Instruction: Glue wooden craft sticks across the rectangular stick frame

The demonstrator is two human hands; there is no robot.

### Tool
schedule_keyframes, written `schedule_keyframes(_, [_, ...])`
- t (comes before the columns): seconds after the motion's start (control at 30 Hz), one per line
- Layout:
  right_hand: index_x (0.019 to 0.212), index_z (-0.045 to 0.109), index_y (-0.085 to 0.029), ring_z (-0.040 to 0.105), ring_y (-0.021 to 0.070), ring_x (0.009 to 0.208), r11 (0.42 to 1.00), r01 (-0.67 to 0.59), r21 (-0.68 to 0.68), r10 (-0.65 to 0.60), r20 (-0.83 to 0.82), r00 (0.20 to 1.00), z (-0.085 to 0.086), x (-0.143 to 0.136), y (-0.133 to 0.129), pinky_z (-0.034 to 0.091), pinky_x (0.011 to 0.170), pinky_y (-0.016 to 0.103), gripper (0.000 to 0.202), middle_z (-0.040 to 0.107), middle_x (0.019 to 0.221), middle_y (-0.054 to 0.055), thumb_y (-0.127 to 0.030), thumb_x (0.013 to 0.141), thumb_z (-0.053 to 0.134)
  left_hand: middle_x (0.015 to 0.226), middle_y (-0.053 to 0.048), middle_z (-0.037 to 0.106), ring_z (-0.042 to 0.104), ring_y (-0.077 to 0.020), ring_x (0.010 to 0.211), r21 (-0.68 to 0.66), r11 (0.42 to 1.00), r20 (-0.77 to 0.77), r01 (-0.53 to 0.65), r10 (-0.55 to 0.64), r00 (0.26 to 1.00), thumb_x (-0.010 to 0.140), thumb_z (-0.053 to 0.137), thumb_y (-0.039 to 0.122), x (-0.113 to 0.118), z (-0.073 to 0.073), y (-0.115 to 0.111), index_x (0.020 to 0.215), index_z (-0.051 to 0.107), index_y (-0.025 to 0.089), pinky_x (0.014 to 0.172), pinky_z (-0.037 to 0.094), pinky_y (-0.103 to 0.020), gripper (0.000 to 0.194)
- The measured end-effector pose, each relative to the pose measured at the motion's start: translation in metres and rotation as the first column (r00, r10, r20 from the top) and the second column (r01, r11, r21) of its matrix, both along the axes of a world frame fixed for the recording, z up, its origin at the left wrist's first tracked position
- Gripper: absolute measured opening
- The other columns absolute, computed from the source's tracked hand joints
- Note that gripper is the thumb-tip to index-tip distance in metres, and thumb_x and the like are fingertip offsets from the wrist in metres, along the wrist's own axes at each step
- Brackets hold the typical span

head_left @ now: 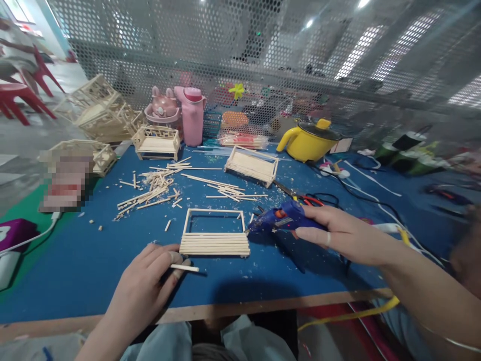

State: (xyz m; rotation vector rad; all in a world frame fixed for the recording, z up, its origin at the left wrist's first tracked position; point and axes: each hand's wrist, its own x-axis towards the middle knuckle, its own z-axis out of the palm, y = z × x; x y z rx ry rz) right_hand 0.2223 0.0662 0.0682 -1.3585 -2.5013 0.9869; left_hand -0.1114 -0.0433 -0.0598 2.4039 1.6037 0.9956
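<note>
Pale blue cloth (165, 343) covers the person's lap at the near edge of a blue tabletop (75, 271). L hand (154, 273) is closed in a pinch on one short wooden stick (186, 268), w/ the free end pointing right; its fingers also reach the near L corner of a small wooden frame (214, 244). Said frame lies on the tabletop btwn the two hands, its near part covered w/ parallel sticks side by side, its far part an open rectangle (bare blue shows through). R hand (345, 233) grips a blue glue gun (285, 218), fingers wrapped round the handle, nozzle at the R side of the frame, approx. where slats meet opening; whether it touches is unclear.

Beyond: loose sticks (156, 188) in a heap, far L of the frame; a slatted wooden tray (251, 165), tilted; a mini wooden bench (158, 144) (w/ back and arms); a pink jug (193, 120); and, to the R, a yellow pot (308, 144) w/ dark lid. Red-handled pliers (311, 200) lie just behind the glue gun. Perforated metal screen (169, 55) stands at the back.
</note>
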Motion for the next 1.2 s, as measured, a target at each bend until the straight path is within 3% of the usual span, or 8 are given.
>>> schedule_keyframes(0.4, [0.121,0.065,-0.024,0.061,0.0329,0.107,0.999,0.025,-0.020,-0.024,0.028,0.999,0.005,0.005,0.001,0.045,0.098,0.045,0.048,0.068,0.119,0.007,-0.051,0.082,0.058,0.095,-0.003,0.071,0.063,-0.0175,0.084,0.000,1.000,0.016,0.011,-0.011,1.000,0.088,0.049,0.020,0.000,-0.002,0.001,0.085,0.061,0.024,0.074,0.049,-0.028,0.013])
schedule_keyframes(0.53, [0.110,0.070,-0.026,0.065,0.0301,0.091,0.998,0.057,-0.039,-0.058,-0.025,0.998,0.006,0.004,0.002,0.053,0.083,0.040,0.044,0.073,0.101,0.006,-0.057,0.079,0.059,0.097,-0.003,0.071,0.062,-0.0174,0.084,-0.041,0.999,0.021,0.010,-0.009,1.000,0.089,0.050,0.019,0.001,0.001,0.001,0.087,0.060,0.022,0.073,0.049,-0.029,0.011])
schedule_keyframes(0.63, [0.101,0.071,-0.028,0.060,0.0219,0.061,0.994,0.062,-0.095,-0.072,-0.109,0.991,0.000,-0.015,0.004,0.053,0.056,0.034,0.040,0.070,0.079,0.005,-0.059,0.078,0.058,0.098,-0.003,0.071,0.061,-0.0168,0.083,-0.093,0.996,0.020,0.012,-0.011,1.000,0.091,0.048,0.018,0.002,0.005,0.000,0.086,0.059,0.022,0.076,0.048,-0.031,0.012])
schedule_keyframes(0.7, [0.096,0.070,-0.027,0.053,0.0187,0.051,0.993,0.043,-0.110,-0.059,-0.143,0.988,-0.004,-0.038,0.006,0.048,0.046,0.032,0.040,0.066,0.070,0.004,-0.060,0.078,0.057,0.097,-0.003,0.071,0.061,-0.0166,0.083,-0.106,0.994,0.028,0.011,-0.009,1.000,0.092,0.047,0.018,0.003,0.007,0.001,0.085,0.059,0.021,0.077,0.048,-0.031,0.014])
schedule_keyframes(0.9, [0.088,0.068,-0.024,0.048,0.0162,0.047,0.987,-0.158,-0.007,0.157,-0.106,0.982,-0.011,-0.098,0.014,0.041,0.048,0.029,0.039,0.051,0.050,-0.001,-0.056,0.087,0.045,0.099,-0.004,0.072,0.058,-0.0178,0.079,-0.113,0.994,0.054,0.008,-0.001,0.999,0.092,0.046,0.019,0.004,0.007,0.002,0.084,0.058,0.021,0.076,0.047,-0.034,0.014])
schedule_keyframes(1.0, [0.084,0.066,-0.024,0.047,0.0152,0.047,0.989,-0.149,0.025,0.150,-0.072,0.986,-0.014,-0.104,0.017,0.040,0.050,0.028,0.041,0.051,0.051,-0.002,-0.057,0.088,0.042,0.100,-0.003,0.071,0.058,-0.0178,0.080,-0.121,0.992,0.068,0.020,-0.012,0.998,0.091,0.046,0.017,0.003,0.005,0.002,0.085,0.056,0.021,0.078,0.047,-0.034,0.013])
schedule_keyframes(1.2, [0.081,0.063,-0.021,0.043,0.0121,0.048,0.986,-0.160,-0.047,0.153,-0.120,0.981,-0.021,-0.104,0.019,0.039,0.055,0.026,0.042,0.051,0.056,-0.003,-0.056,0.090,0.042,0.101,-0.002,0.071,0.057,-0.0180,0.081,-0.114,0.993,0.083,0.033,-0.024,0.996,0.091,0.047,0.015,0.002,0.003,0.001,0.087,0.057,0.021,0.076,0.046,-0.033,0.012])
